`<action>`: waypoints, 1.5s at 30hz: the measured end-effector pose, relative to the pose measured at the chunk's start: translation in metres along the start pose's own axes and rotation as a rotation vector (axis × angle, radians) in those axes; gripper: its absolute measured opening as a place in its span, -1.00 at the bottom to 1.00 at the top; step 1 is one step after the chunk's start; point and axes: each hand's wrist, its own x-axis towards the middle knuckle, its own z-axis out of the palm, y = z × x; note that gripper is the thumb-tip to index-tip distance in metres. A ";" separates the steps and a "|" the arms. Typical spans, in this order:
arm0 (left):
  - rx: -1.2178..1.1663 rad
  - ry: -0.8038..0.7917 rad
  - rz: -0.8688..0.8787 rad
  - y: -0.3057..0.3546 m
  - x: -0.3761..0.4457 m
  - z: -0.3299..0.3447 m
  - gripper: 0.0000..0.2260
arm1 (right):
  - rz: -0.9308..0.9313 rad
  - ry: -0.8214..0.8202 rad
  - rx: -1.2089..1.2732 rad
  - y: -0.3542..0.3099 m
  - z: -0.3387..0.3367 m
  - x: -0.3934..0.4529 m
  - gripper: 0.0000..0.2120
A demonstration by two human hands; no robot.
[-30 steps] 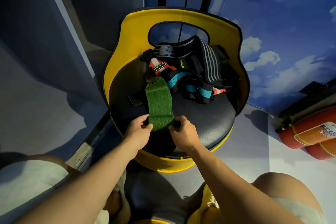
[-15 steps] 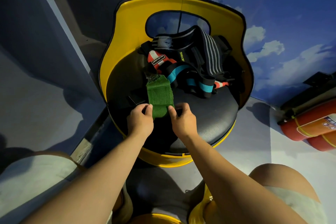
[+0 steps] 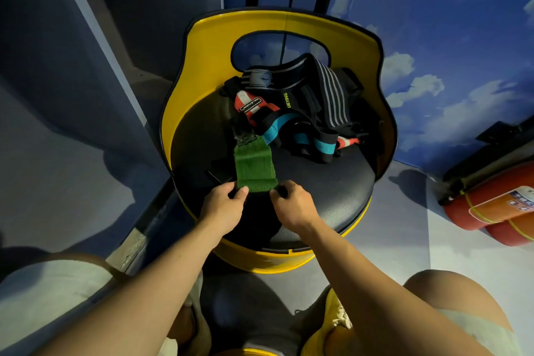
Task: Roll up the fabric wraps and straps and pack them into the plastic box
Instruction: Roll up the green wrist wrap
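Observation:
A green fabric wrap point(image 3: 253, 166) lies on the black seat point(image 3: 323, 185) of a yellow barrel chair, its near end rolled up. My left hand point(image 3: 224, 205) pinches the left end of the roll and my right hand point(image 3: 293, 205) pinches the right end. The flat part of the wrap runs away from me to a dark end piece. Behind it sits a tangled pile of wraps and straps point(image 3: 303, 113): black with grey stripes, red and white, black and turquoise. No plastic box is in view.
The chair's yellow backrest point(image 3: 277, 26) curves round the pile. A red fire extinguisher point(image 3: 491, 205) lies on the floor at the right. A dark wall panel stands at the left. My knees show at the bottom corners.
The roll has advanced away from me, so the flat green part is shorter than a second ago. Both hands moved forward with it.

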 end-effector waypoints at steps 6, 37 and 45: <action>0.043 0.135 -0.027 0.007 0.011 0.004 -0.60 | -0.009 0.075 -0.029 -0.003 0.005 0.010 -0.59; -0.134 0.148 -0.112 0.009 0.031 0.012 -0.53 | 0.042 0.106 0.033 -0.008 0.006 0.034 -0.56; -0.346 0.129 -0.189 0.014 0.039 0.009 -0.60 | 0.190 0.109 0.304 -0.015 0.005 0.039 -0.41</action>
